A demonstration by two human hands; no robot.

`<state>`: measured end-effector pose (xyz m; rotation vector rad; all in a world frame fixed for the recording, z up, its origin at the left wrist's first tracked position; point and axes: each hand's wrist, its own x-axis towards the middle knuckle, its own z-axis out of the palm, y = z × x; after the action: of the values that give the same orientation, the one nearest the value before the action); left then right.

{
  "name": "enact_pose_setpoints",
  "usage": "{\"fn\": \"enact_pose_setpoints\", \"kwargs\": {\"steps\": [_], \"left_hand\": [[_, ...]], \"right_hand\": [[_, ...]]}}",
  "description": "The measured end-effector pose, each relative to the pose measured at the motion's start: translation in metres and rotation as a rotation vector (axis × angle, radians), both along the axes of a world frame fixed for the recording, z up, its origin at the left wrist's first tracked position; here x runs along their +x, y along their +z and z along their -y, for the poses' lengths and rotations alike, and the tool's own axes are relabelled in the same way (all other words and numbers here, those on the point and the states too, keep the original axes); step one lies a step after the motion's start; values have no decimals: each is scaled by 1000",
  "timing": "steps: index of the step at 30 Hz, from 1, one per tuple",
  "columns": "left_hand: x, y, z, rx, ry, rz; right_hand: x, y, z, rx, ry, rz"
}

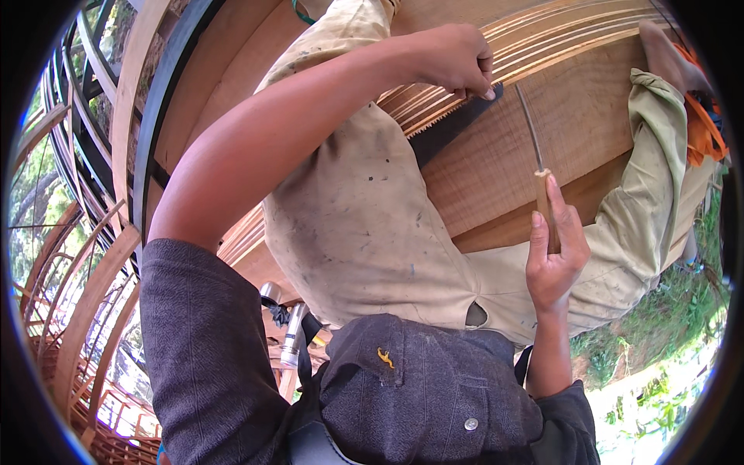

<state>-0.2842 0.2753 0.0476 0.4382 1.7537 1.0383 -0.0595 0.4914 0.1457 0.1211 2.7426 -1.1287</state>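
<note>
A dark hand saw blade (448, 130) lies slantwise over the planks, its toothed edge facing up and left. Its near end passes out of sight beneath my trouser leg. My left hand (459, 63) reaches across and is closed at the far tip of the saw, thumb and fingertips pinching there. In my right hand (559, 260) is a slim file (530, 128) with a light wooden handle, gripped around the handle with the index finger stretched along it. The file's metal rod points up and away, apart from the saw teeth.
I sit on broad wooden boards (535, 147), with thin strips (566, 35) stacked beyond the saw. A metal flask (293, 335) stands by my left side. Curved wooden ribs (101, 302) rise at the left. Orange cloth (704, 128) lies by my bare foot (668, 62). Grass (659, 329) shows at the right.
</note>
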Motion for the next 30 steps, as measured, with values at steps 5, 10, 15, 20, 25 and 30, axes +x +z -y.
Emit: {"fn": "enact_pose_setpoints", "kwargs": {"steps": [5, 10, 15, 20, 25, 30], "left_hand": [[-1, -6, -4, -29, -74, -79], [-6, -9, -2, 37, -24, 127], [-12, -16, 11, 6, -47, 167], [-9, 6, 23, -31, -59, 304], [-7, 9, 30, -73, -19, 290], [-5, 16, 27, -78, 11, 293]], "right_hand": [[6, -1, 0, 11, 58, 80], [4, -9, -2, 13, 113, 84], [-3, -11, -1, 8, 181, 66], [-8, -10, -6, 19, 172, 70], [-15, -8, -8, 9, 185, 41], [-14, -9, -10, 26, 200, 67]]}}
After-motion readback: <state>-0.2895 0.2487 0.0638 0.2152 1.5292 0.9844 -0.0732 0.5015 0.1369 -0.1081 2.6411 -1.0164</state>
